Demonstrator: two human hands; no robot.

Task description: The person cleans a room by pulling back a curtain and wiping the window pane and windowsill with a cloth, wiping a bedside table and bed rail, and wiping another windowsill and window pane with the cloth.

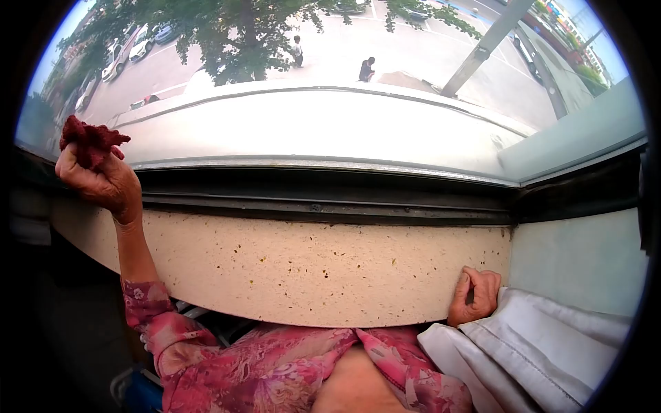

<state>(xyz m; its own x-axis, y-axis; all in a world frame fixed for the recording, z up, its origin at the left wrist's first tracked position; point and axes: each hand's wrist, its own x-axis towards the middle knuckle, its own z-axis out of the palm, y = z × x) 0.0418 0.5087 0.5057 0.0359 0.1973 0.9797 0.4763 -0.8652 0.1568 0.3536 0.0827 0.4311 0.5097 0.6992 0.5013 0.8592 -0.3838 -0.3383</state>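
Note:
My left hand [103, 180] is raised at the left, near the window glass, its fingers closed on a crumpled dark red cloth [93, 141]. The cloth sticks out above the fingers. On the right end of the speckled beige windowsill [310, 275] rests my right hand [476, 296], its fingers curled and the thumb near the index finger. Whether anything is inside that curl cannot be made out. Beside and below the right hand lies a pale grey curtain [537, 344].
A dark window track [317, 206] runs behind the sill. Beyond it lies a white outer ledge [310, 131]. Outside are a tree [241, 41], parked cars and two people far below. A pale side wall [578, 255] bounds the right.

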